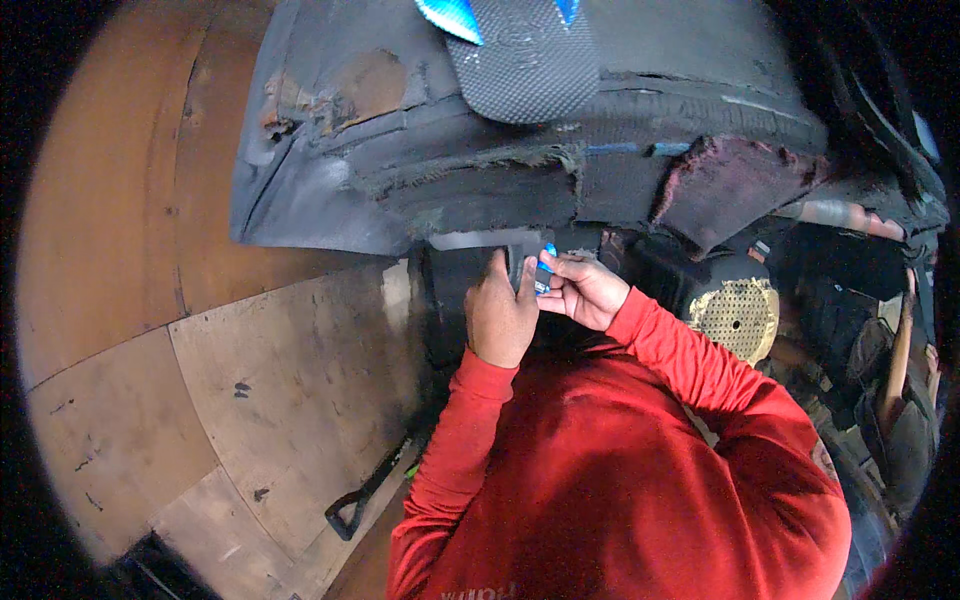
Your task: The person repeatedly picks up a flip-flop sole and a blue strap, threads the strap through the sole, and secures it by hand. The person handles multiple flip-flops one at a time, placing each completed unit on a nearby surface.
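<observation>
Just below the front edge of the dark worktop, my two hands meet. My left hand [501, 318] is closed, its thumb and fingers pinching a dark grey flat piece [516, 254]. Beside it, my right hand [590, 290] is closed on a small blue piece [547, 257] with a dark, label-like patch on its lower part. The fingers partly cover both pieces, so I cannot tell whether they are joined. Ahead on the worktop lies a black textured sandal sole [525, 65] with shiny blue strap parts at its sides.
The worn, dark-covered worktop [680, 50] has torn edges. A frayed reddish-dark cloth [735, 190] hangs over its front at right. Below that sits a perforated yellowish round disc [738, 315]. A wooden handle [902, 345] stands far right. Wooden panels [300, 370] lie left, with a black handle [347, 514].
</observation>
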Available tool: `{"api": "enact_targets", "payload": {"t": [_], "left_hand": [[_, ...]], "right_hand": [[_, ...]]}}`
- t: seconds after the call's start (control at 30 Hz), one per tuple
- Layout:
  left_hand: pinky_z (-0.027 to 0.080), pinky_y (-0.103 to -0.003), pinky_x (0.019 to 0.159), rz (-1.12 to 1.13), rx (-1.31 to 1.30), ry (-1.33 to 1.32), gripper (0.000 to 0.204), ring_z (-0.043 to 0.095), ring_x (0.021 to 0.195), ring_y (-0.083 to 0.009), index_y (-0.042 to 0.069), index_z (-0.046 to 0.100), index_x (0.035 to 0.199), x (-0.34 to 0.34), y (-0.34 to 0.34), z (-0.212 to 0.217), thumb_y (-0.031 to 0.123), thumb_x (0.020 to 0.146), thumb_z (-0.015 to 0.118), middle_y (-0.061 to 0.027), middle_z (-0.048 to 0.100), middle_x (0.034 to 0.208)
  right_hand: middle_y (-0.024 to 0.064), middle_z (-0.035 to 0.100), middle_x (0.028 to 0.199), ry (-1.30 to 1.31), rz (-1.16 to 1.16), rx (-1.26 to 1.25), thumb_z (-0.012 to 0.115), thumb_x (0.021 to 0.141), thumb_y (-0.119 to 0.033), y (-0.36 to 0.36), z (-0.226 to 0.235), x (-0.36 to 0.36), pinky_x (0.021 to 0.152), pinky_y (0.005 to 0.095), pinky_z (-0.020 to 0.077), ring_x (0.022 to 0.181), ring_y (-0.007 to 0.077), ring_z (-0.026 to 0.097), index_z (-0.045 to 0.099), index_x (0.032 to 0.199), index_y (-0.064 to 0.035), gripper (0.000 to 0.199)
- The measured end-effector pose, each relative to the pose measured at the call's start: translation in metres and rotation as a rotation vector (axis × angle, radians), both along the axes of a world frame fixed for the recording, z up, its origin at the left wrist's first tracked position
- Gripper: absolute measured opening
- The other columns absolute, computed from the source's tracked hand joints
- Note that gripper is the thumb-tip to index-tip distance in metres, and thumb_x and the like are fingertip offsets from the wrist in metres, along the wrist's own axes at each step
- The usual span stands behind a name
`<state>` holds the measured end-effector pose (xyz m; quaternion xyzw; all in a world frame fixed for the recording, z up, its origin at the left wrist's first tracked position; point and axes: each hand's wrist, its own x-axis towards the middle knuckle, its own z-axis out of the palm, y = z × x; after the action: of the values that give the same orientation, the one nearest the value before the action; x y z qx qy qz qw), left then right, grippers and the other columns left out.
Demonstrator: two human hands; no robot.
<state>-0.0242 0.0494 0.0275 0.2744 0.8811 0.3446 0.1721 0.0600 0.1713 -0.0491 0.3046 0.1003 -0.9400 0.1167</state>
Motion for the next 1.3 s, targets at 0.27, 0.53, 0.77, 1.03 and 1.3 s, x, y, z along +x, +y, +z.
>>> {"api": "enact_targets", "payload": {"t": [0.27,0.53,0.77,1.03,1.3], "left_hand": [[0.051,-0.047,0.068,0.109,0.129,0.154,0.029,0.066,0.080,-0.0443,-0.005,0.058,0.113,0.007,-0.032,0.043,0.017,0.094,0.062,-0.0245,0.067,0.091],[0.048,-0.052,0.067,-0.027,0.034,0.115,0.029,0.063,0.078,-0.0470,-0.006,0.058,0.106,-0.002,-0.003,0.004,0.021,0.095,0.060,-0.0270,0.066,0.087],[0.050,-0.049,0.068,0.060,0.086,0.066,0.025,0.065,0.081,-0.0456,-0.003,0.059,0.105,0.001,-0.014,0.025,0.020,0.095,0.059,-0.0271,0.066,0.087],[0.052,-0.047,0.076,0.127,0.096,0.134,0.031,0.064,0.093,-0.0461,-0.003,0.056,0.117,0.020,-0.044,0.055,0.018,0.095,0.060,-0.0293,0.063,0.104],[0.047,-0.044,0.097,0.165,0.332,-0.145,0.055,0.057,0.117,-0.0425,-0.003,0.051,0.131,0.063,-0.093,0.041,0.027,0.089,0.071,-0.0257,0.059,0.123]], "right_hand": [[0.0087,0.063,0.117,0.274,0.081,0.021,0.058,0.099,-0.019,-0.015,0.033,-0.023,0.089,0.0379,0.0588,0.102,0.0179,0.066,0.050,0.126,-0.0028,0.033],[0.0069,0.065,0.113,0.077,0.004,0.003,0.057,0.099,-0.021,0.001,0.005,-0.007,0.093,0.0391,0.0567,0.103,0.0181,0.066,0.054,0.121,-0.0047,0.027],[0.0115,0.065,0.110,0.089,0.069,0.061,0.064,0.096,-0.021,0.005,0.023,-0.015,0.088,0.0427,0.0595,0.098,0.0240,0.068,0.051,0.121,0.0006,0.036],[0.0091,0.065,0.114,0.216,0.107,0.128,0.059,0.099,-0.017,-0.014,0.064,-0.013,0.090,0.0369,0.0581,0.104,0.0189,0.066,0.052,0.126,-0.0013,0.032],[0.0057,0.065,0.120,0.296,-0.012,0.279,0.057,0.098,-0.007,-0.047,0.057,0.010,0.091,0.0352,0.0560,0.103,0.0160,0.065,0.049,0.137,-0.0136,0.040]]}}
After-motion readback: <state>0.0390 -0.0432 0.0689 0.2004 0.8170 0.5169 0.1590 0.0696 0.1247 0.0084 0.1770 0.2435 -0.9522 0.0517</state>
